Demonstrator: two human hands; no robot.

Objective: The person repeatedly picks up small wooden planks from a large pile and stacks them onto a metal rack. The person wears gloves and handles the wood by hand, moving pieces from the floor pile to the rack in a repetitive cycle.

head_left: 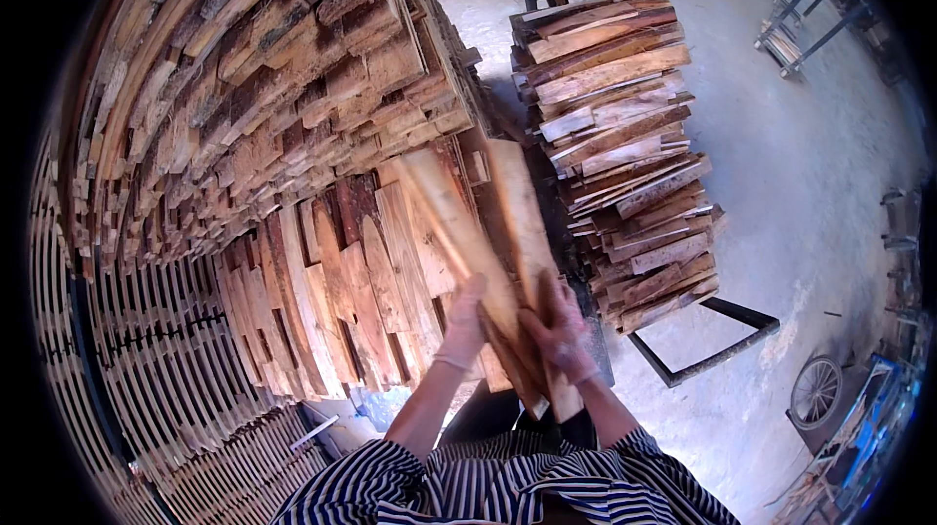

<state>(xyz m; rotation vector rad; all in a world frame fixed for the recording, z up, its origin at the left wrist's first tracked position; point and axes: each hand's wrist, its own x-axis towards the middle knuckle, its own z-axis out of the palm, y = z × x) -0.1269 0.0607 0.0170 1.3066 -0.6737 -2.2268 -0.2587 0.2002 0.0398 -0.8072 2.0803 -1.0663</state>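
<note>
Two long wooden planks are in my hands, slanting from my lap up over a low layer of boards. My left hand (pixel 463 325) is closed along the outer edge of the left plank (pixel 457 222), which is slightly blurred. My right hand (pixel 563 333) grips the right plank (pixel 517 205), its thumb reaching over toward the left one. The lower ends of both planks come together near my knees, while their far ends spread apart. Beneath and to the left lies the row of boards (pixel 366 271), set side by side with rough, bark-marked edges.
A tall stack of boards (pixel 293 86) rises at the left. Right of me, a long pile of planks (pixel 625 135) rests on a cart with a black metal frame (pixel 698 369). Slatted racks (pixel 146 369) stand lower left. A spoked wheel (pixel 818 391) is at the far right.
</note>
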